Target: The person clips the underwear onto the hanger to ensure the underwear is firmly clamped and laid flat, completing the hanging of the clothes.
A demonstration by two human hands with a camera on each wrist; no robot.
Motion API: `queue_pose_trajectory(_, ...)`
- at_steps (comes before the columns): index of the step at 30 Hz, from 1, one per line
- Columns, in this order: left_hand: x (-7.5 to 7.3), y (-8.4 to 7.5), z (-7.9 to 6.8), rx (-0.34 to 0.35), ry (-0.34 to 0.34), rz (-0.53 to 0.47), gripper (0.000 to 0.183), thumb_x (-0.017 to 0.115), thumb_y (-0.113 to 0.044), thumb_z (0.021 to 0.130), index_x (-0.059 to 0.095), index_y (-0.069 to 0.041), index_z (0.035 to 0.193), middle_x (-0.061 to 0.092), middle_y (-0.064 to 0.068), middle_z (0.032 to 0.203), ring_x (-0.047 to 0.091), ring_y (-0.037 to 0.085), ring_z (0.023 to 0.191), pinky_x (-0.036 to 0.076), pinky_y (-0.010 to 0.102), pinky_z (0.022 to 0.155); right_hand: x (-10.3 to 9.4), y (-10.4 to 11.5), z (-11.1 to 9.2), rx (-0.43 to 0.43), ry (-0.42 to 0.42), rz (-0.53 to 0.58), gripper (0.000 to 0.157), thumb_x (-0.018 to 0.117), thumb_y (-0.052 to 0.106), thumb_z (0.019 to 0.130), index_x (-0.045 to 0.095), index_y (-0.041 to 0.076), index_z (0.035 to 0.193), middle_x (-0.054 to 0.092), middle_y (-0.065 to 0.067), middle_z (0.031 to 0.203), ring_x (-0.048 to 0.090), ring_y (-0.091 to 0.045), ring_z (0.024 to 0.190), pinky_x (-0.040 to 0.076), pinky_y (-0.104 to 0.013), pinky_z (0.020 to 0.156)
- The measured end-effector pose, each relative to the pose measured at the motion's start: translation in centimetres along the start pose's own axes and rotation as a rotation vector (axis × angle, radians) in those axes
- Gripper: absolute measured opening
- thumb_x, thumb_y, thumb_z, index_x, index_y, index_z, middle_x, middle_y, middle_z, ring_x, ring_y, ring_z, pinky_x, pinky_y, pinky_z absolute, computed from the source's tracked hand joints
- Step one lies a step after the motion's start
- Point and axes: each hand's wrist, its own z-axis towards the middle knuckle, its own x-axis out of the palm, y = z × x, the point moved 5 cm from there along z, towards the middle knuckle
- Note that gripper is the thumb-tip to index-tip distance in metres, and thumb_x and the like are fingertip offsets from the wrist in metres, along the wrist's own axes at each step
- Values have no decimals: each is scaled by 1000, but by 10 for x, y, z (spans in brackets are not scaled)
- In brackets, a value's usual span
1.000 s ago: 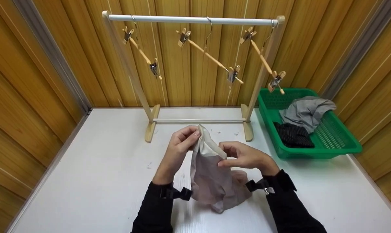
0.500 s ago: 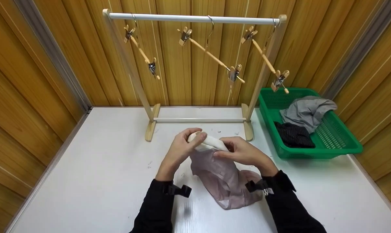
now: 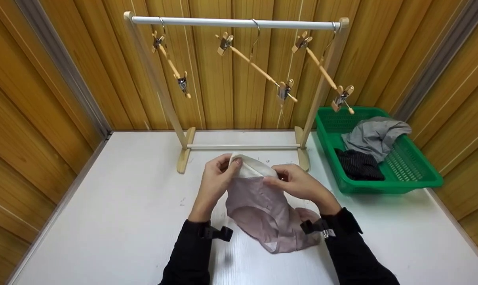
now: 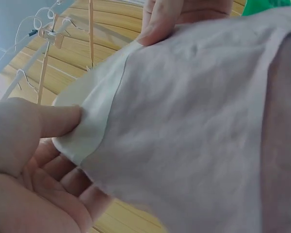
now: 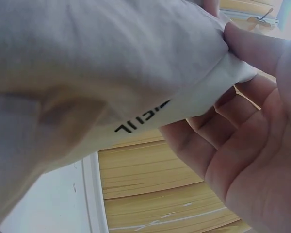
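Note:
A pair of pale mauve briefs point(image 3: 252, 198) with a white waistband point(image 3: 252, 169) hangs between my hands. My left hand point(image 3: 216, 184) pinches one end of the waistband, thumb on the near side. At the other end, my right hand point(image 3: 302, 183) grips the band between thumb and fingers. A curved leg opening faces me, and the lower part of the cloth lies over the white table. In the left wrist view, the front fabric point(image 4: 184, 116) is stretched fairly smooth. Dark lettering point(image 5: 143, 116) shows on the band in the right wrist view.
Behind the hands stands a wooden rack point(image 3: 235, 22) with three clip hangers; the middle hanger point(image 3: 254, 67) faces me at a slant. On the right, a green basket point(image 3: 389, 184) holds a grey cloth point(image 3: 375, 136) and a black striped cloth point(image 3: 359, 165). Wood-look panels point(image 3: 44, 118) enclose the table.
The waistband was bunched, then folded over; now it is drawn out between both hands. The briefs have opened wider, with a leg opening showing. My left hand has shifted slightly left.

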Motion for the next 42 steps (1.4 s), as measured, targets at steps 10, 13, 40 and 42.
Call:
queue_pose_trajectory(10, 1, -40, -10, 188, -12, -128, 17, 65, -3, 98, 69, 9, 109, 73, 14, 101, 66, 14, 87, 52, 24, 75, -3, 21, -10, -207, 68, 141, 8, 70, 3, 95, 62, 1, 94, 59, 1, 91, 60, -18, 90, 49, -30, 87)
queue_pose_trajectory(13, 1, -53, -15, 230, -11, -164, 17, 64, -1, 98, 69, 10, 110, 72, 17, 104, 66, 13, 89, 52, 24, 76, -5, 26, -12, -266, 88, 160, 9, 71, 0, 93, 62, 0, 95, 61, 3, 93, 59, -18, 91, 48, -31, 87)
queue_pose_trajectory(40, -34, -67, -19, 185, -150, -151, 18, 65, -3, 98, 70, 9, 111, 74, 9, 101, 65, 12, 89, 51, 24, 78, -9, -4, -18, -80, 308, -225, 16, 77, 30, 92, 72, 15, 95, 67, 11, 87, 59, -6, 80, 51, -28, 76)
queue_pose_trajectory(42, -40, -65, -18, 161, -201, -121, 18, 66, -4, 97, 71, 8, 109, 74, 10, 97, 65, 12, 85, 51, 24, 75, -18, -4, -22, -52, 281, -230, 17, 76, 30, 92, 71, 15, 96, 63, 12, 85, 56, -6, 76, 48, -26, 72)
